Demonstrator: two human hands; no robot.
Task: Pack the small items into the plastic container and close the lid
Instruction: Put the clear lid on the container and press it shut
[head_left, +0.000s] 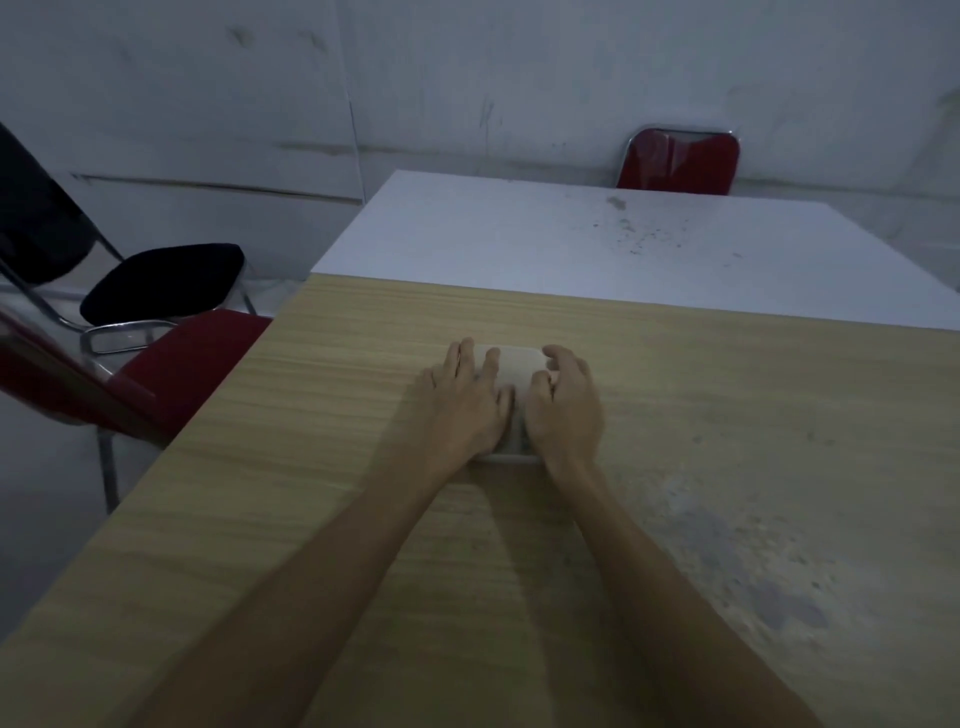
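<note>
A pale, translucent plastic container (515, 370) with its lid on top sits on the wooden table (322, 415). My left hand (465, 400) lies flat on the lid's left half, fingers spread. My right hand (563, 402) rests on the right half with the fingers curled over the lid. Both hands cover most of the container; only a strip of lid between them and the near rim show. No small items are visible; the container's inside is hidden.
A white table (571, 244) abuts the wooden one at the far edge. A red chair (680, 161) stands behind it. To the left are a black chair (166, 280) and another red chair (197, 358). A worn grey patch marks the wood at the right.
</note>
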